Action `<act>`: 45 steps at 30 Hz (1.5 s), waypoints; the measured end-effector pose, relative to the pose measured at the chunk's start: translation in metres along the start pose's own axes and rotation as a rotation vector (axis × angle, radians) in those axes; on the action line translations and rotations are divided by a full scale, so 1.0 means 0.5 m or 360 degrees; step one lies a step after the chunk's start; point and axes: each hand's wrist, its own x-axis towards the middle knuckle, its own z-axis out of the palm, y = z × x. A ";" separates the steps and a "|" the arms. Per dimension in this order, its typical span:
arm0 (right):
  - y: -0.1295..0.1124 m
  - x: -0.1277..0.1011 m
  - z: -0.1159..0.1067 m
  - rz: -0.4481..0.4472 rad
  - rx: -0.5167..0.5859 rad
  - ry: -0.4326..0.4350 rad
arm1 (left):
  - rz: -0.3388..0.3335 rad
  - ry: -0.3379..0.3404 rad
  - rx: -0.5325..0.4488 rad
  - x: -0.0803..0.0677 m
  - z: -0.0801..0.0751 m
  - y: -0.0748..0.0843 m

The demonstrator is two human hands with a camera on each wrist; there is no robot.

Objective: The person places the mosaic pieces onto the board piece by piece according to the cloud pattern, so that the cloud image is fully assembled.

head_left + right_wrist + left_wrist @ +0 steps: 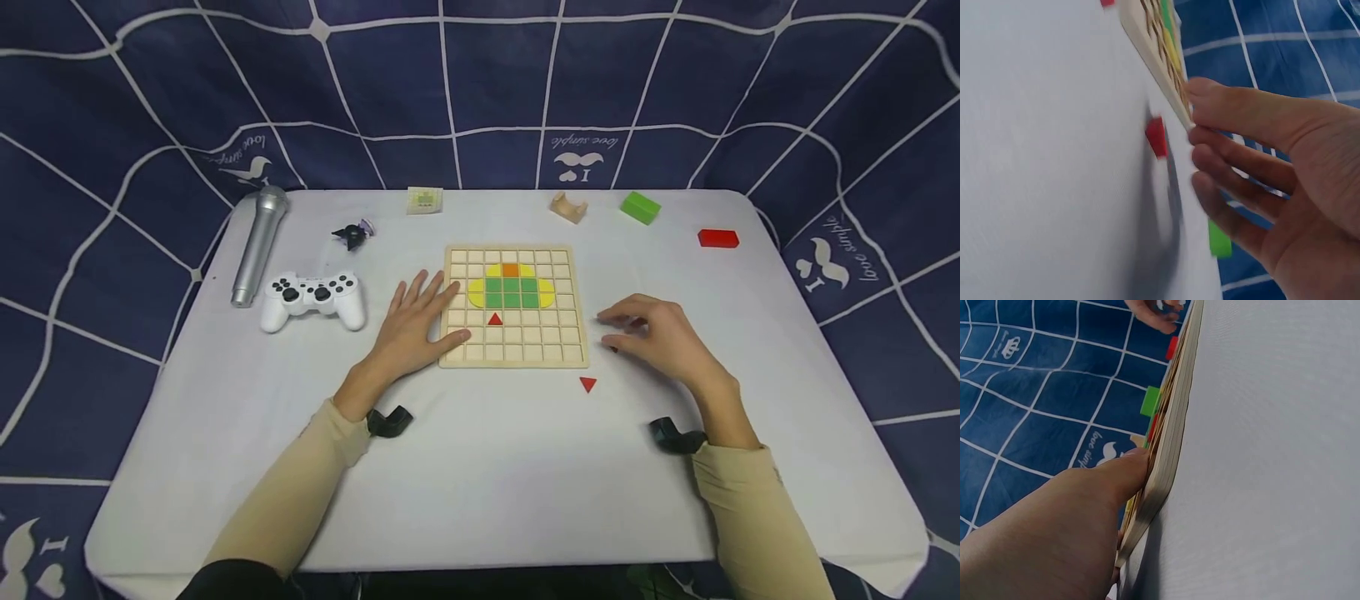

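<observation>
A wooden grid board (540, 354) lies mid-table. On it, several green squares (512, 292) sit among yellow rounded pieces (477, 292), with an orange square (510, 270) above and a red triangle (495, 319) below. My left hand (415, 332) rests on the board's left edge, fingers spread; its thumb (1124, 472) touches the rim. Right of the board hovers my right hand (656, 340), fingers loosely bent, nothing between them. Under it a red piece (1156, 136) lies on the table, apart from the fingers. Another red triangle (588, 383) lies off the board's lower right corner.
At left are a silver microphone (259, 246) and a white game controller (313, 300). Along the back stand a small dark figure (352, 235), a pale card (424, 201), a curved wooden block (568, 207), a green block (641, 207) and a red block (718, 239).
</observation>
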 end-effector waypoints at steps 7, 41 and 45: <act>0.024 -0.016 -0.010 0.0086 -0.0006 -0.0110 | 0.0004 0.0009 0.0028 0.005 0.000 -0.001; -0.068 0.073 0.042 -0.0150 0.0161 -0.0008 | -0.0024 0.0004 -0.0026 0.002 -0.002 0.005; -0.108 0.118 0.074 -0.0253 0.0182 -0.0073 | -0.0018 0.0009 -0.0029 0.002 0.000 0.004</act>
